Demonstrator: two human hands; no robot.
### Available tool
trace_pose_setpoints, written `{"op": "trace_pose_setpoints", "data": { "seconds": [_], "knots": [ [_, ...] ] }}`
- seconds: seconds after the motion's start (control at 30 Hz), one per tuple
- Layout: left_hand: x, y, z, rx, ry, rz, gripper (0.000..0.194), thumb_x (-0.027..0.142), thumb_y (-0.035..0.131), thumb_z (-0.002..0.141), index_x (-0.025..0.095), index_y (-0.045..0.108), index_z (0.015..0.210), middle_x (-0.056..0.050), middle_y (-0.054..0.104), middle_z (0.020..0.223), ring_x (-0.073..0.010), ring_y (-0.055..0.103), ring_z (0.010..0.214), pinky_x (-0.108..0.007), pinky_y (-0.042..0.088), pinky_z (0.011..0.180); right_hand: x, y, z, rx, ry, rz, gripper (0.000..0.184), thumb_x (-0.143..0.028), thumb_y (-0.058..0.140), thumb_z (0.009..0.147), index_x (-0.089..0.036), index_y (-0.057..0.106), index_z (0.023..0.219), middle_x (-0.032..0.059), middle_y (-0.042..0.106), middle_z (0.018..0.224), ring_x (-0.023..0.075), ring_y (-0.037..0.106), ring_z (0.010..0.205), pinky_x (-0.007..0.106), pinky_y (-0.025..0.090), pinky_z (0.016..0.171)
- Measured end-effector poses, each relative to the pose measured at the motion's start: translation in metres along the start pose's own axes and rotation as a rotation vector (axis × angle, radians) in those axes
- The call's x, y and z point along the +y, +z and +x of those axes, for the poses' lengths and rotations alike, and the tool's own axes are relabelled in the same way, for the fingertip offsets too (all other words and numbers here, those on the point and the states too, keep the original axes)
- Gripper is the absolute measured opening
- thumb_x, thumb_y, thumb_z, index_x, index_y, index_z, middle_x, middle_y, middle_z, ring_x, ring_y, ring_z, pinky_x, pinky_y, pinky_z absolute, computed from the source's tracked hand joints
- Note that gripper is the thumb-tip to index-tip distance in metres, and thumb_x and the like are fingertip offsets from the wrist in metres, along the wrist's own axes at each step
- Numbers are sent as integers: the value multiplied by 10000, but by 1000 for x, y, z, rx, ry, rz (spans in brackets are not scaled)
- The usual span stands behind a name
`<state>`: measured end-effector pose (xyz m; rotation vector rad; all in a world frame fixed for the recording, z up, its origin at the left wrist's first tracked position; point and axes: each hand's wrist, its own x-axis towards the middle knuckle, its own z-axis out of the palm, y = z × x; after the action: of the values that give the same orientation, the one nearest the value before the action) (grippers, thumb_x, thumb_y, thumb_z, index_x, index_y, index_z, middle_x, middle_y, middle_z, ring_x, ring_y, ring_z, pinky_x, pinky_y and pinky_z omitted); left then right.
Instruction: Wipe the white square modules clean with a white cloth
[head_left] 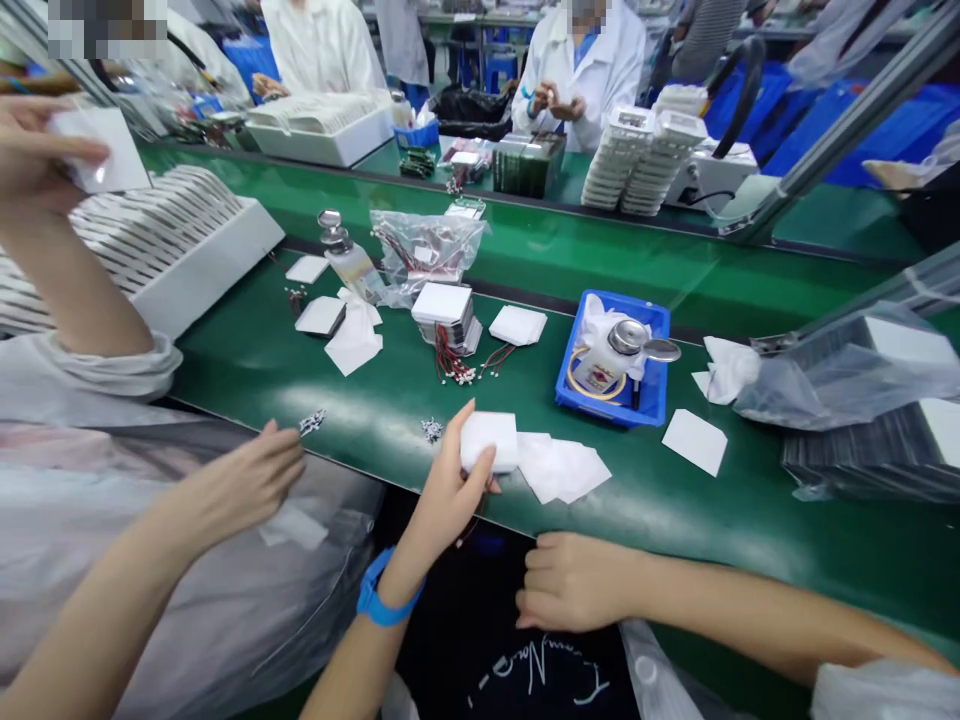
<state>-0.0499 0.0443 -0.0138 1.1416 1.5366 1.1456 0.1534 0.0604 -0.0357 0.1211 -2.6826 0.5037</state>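
My left hand (454,480), with a blue band on the wrist, grips a white square panel (489,441) between thumb and fingers above the bench's front edge. A thin wire hangs beneath it. Just right of the panel lie overlapping white paper sheets (564,466). My right hand (574,582) is closed at the bench edge, fingers curled inward; whatever is in them is hidden. Beyond my left hand stands a stack of white panels (442,305) with red wires (450,358) and white connectors. A small heap of tiny parts (432,430) lies left of my left hand.
A blue tray (568,395) holds a metal-topped bottle (606,360) and cloth. Plastic-wrapped panel stacks (855,450) stand at right. At left, a co-worker's hands (244,475) reach over the bench, one raised with a white sheet (105,150) beside a white rack (202,270).
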Motion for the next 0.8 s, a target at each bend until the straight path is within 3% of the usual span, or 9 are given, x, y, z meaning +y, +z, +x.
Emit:
{"op": "trace_pose_setpoints", "data": {
  "seconds": [0.07, 0.17, 0.27, 0.33, 0.43, 0.5, 0.6, 0.8],
  "knots": [
    [13, 5, 41, -39, 90, 148, 660, 362, 517, 958, 207, 234, 1534, -11, 649, 778, -156, 651, 563, -270, 557, 577, -2, 6, -1, -48, -39, 16, 383, -296, 396, 1031, -176, 606, 733, -12, 570, 558, 133, 490, 524, 272, 390, 521],
    [38, 14, 102, -44, 213, 463, 642, 272, 523, 951, 171, 255, 1526, 4, 657, 739, -149, 651, 572, -290, 558, 676, 2, 10, -4, -39, -21, 57, 347, -286, 418, 1023, -168, 617, 764, -6, 606, 607, 122, 505, 552, 247, 428, 570],
    [60, 25, 146, -19, 223, 698, 465, 216, 368, 1012, 115, 358, 1466, -72, 696, 946, -156, 688, 748, -350, 547, 790, 5, 13, -8, -10, -29, 21, 359, -349, 471, 1005, -192, 592, 706, -20, 585, 568, 120, 499, 532, 242, 429, 564],
    [68, 32, 163, 1, 228, 757, 388, 242, 308, 1043, 118, 486, 1364, -115, 658, 1126, -183, 678, 928, -396, 536, 841, 5, 17, -9, 9, -35, -1, 371, -373, 501, 992, -199, 578, 673, -28, 577, 550, 117, 494, 519, 240, 425, 555],
    [69, 41, 175, 78, 168, 991, 307, 339, 543, 981, 180, 583, 1241, -101, 604, 1251, -220, 631, 1068, -418, 550, 887, 4, 20, -9, 46, -37, -9, 404, -394, 500, 991, -197, 574, 646, -33, 566, 531, 115, 485, 508, 240, 414, 539],
    [65, 46, 179, 135, 113, 1169, 381, 354, 646, 919, 161, 581, 1241, -118, 600, 1255, -242, 626, 1076, -429, 551, 900, 5, 22, -8, 72, -38, -4, 449, -432, 478, 998, -198, 566, 625, -37, 552, 511, 114, 478, 501, 240, 405, 526],
    [58, 51, 184, 155, 90, 1263, 416, 382, 601, 945, 128, 558, 1272, -133, 617, 1222, -250, 638, 1057, -453, 545, 897, 6, 23, -8, 103, -39, -1, 494, -479, 449, 1003, -199, 555, 610, -40, 541, 500, 112, 479, 502, 235, 406, 528],
    [64, 53, 173, 180, 140, 1339, 570, 405, 478, 976, 52, 420, 1419, -226, 704, 1023, -379, 683, 1001, -433, 529, 805, 7, 22, -6, 163, -100, -18, 426, -458, 549, 962, -200, 553, 623, -52, 537, 523, 98, 494, 513, 236, 391, 517]
  ]
}}
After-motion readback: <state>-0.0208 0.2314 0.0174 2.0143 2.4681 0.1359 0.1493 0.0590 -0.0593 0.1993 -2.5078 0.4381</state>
